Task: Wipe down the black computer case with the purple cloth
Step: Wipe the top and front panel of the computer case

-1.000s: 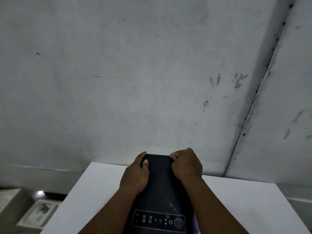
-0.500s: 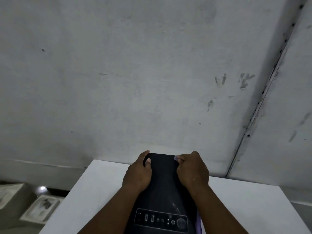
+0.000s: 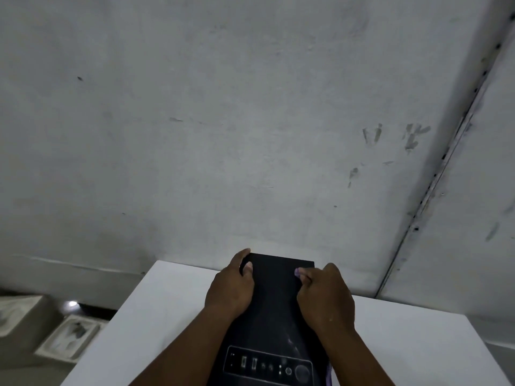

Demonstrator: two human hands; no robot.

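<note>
Black computer case (image 3: pixel 274 302), one, gripped by left hand (image 3: pixel 230 288); right hand (image 3: pixel 324 296) clutches one purple cloth (image 3: pixel 297 272).

place: you're in a bare back room or storage/workshop space, not a lived-in home room
wall (image 3: pixel 223 121): plain grey, unpainted look, scuffed with dark smudges and finger-like marks on your right
seam (image 3: pixel 434 185): metal strip with dark holes running up between two wall panels, suggests partition boards
table (image 3: pixel 418 344): plain white top pushed near the wall in front of you
computer case (image 3: pixel 276 310): black tower lying on the table, port panel facing you, hints at repair or PC assembly
boxes (image 3: pixel 69 338): pale cartons down on the floor at your left, print too blurred to read
light: dim, one small bright spot (image 3: pixel 72 303) low on the left
</note>
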